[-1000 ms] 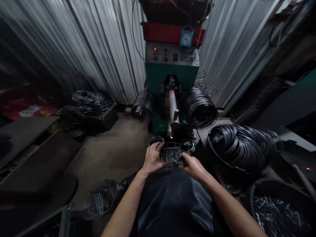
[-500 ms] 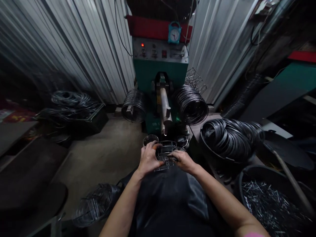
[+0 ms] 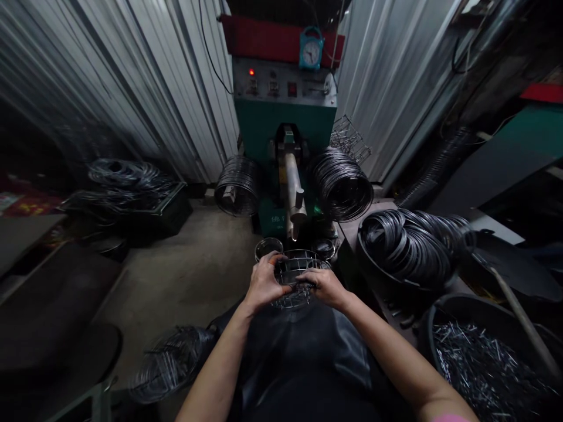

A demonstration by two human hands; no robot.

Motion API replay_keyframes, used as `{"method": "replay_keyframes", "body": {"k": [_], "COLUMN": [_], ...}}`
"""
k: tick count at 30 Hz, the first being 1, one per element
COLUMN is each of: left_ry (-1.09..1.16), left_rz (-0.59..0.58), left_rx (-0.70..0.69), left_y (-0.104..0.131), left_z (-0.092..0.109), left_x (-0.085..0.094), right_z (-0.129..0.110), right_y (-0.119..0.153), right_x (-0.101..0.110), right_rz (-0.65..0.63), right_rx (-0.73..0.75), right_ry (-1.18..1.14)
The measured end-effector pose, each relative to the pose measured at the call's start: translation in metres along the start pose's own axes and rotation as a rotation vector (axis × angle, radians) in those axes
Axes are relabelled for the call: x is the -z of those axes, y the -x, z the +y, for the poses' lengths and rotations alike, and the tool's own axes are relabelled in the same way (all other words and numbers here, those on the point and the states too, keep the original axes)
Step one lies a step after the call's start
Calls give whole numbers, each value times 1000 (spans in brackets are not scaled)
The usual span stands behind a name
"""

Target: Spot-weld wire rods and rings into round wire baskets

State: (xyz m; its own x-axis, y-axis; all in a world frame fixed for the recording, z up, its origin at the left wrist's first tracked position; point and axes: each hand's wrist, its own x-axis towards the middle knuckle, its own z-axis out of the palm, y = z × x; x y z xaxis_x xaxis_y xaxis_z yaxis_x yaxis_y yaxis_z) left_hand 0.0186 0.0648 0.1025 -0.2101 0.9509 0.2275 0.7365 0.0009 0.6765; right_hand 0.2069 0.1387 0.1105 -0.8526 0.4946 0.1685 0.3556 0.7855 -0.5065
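A round wire frame (image 3: 301,264) of rings and short cross wires is in front of my lap, below the welding machine's arm tip (image 3: 295,225). My left hand (image 3: 263,283) grips its left side, thumb and fingers curled around the rim. On its right, my right hand (image 3: 326,286) is closed, fingertips pinched at the frame's near wires. Several short wire pieces (image 3: 307,288) show under those fingers; whether they are loose or part of the frame I cannot tell.
Wire ring coils hang left (image 3: 237,186) and right (image 3: 342,183) of the green machine (image 3: 288,116). Wire rings (image 3: 409,243) fill a tub at right, with a bin of short wires (image 3: 484,363) nearer. A wire bundle (image 3: 173,363) lies at lower left.
The wire frame has turned a little between my hands, its rings and cross wires sitting differently. Both hands stay almost in place. The view has shifted slightly.
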Motion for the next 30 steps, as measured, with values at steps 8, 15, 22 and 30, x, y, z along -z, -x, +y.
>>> {"method": "replay_keyframes", "body": {"k": [8,15,22,30], "left_ry": [42,64,70,48], "left_rz": [-10,10,0,54], "left_rx": [-31,-68,-21,11], "left_y": [-15,-30,-56,-58], "left_z": [-19,-32,-24,-20], "left_x": [-5,-8,-1,-7], "right_z": [3,1,10,15], "right_y": [-15,-27,-49,-49], "right_x": [-1,6,18,15], "right_rz": [0,-11,-11,4], "right_rx": [-7,-65,-110,-155], "right_ry": [51,131,171,219]}}
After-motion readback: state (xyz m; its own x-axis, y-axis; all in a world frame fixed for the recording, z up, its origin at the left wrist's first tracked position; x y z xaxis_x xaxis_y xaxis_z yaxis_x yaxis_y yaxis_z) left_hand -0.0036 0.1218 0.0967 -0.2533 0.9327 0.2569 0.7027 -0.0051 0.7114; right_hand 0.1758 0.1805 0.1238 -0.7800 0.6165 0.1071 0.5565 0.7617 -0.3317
